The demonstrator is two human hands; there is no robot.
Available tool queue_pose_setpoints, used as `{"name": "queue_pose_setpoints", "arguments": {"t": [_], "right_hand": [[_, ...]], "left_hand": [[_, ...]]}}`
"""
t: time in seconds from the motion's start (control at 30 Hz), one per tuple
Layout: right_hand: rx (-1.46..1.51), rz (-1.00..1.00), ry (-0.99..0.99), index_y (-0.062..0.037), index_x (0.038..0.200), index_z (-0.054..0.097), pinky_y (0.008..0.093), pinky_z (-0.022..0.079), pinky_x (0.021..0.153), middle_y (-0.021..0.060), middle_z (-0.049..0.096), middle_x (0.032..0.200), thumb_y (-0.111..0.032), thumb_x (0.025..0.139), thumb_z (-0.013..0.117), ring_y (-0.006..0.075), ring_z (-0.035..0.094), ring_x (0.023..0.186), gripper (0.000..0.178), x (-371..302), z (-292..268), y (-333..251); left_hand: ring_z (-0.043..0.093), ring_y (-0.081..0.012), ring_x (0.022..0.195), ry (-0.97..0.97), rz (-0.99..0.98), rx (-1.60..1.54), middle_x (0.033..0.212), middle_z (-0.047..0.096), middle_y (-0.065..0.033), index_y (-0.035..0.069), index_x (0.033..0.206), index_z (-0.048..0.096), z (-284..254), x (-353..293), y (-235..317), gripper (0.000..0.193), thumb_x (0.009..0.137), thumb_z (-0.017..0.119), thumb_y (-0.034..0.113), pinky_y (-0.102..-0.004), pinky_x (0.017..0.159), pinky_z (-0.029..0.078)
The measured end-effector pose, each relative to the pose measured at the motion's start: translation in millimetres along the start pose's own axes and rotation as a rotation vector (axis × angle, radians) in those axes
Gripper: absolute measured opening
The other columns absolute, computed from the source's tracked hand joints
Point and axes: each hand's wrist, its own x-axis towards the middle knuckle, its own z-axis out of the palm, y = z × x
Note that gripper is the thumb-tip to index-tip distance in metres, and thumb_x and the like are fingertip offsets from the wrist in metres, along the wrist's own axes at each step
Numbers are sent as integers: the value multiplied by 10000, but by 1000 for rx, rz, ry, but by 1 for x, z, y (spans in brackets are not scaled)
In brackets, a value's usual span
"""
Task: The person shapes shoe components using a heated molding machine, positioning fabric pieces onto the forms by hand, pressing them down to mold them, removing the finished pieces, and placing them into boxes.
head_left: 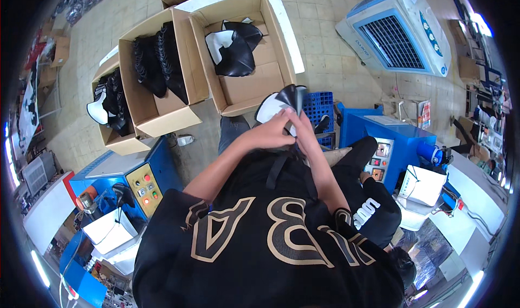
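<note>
Just in front of my body I hold a black leather piece with a white lining [269, 108], which looks like a shoe upper. My left hand [272, 132] is closed on its lower edge. The fingers of my right hand [303, 130] pinch the same piece close beside, near its folded black part. Part of the piece is hidden behind my fingers. Beyond my hands stands an open cardboard box [254, 88] with a few similar black-and-white pieces [236, 56] lying loosely in it.
Left of that box, two more cardboard boxes [142, 113] hold rows of black pieces [149, 64]. Blue machines with control panels stand at left [142, 186] and right [398, 145]. A blue plastic crate [319, 105] is right of my hands. Another person in black [374, 199] sits at right. An air cooler [395, 37] stands far right.
</note>
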Motion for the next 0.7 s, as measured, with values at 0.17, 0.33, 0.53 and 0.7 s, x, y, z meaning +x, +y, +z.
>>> {"name": "queue_pose_setpoints", "arguments": {"t": [0.17,0.33,0.53,0.7], "right_hand": [[118,10,237,26,1311,489,318,547,737,123,654,1134,-235,1017,524,228,684,959,395,-18,-46,16],[29,105,309,36,1279,502,275,543,584,129,681,1075,-194,1015,504,243,724,804,350,-34,-53,33],[-159,109,484,36,1229,523,274,565,568,142,682,1016,-152,998,530,212,704,696,298,-68,-84,71],[-134,184,481,83,1203,515,305,598,610,175,687,1018,-108,996,512,244,725,744,282,-72,-107,95]], "left_hand": [[605,-142,1090,118,-419,-814,1243,658,-46,65,1099,715,-73,60,-37,248,893,642,182,-312,984,458],[633,-415,1044,763,-637,87,1111,649,-290,-88,1144,589,-108,106,-260,592,753,780,314,-454,924,502],[658,-385,983,782,-787,136,1034,685,-206,26,1081,568,-100,134,-316,516,757,786,365,-462,886,509],[643,-413,813,609,-448,145,803,638,-209,80,977,498,-87,111,-241,200,905,628,214,-502,728,487]]}}
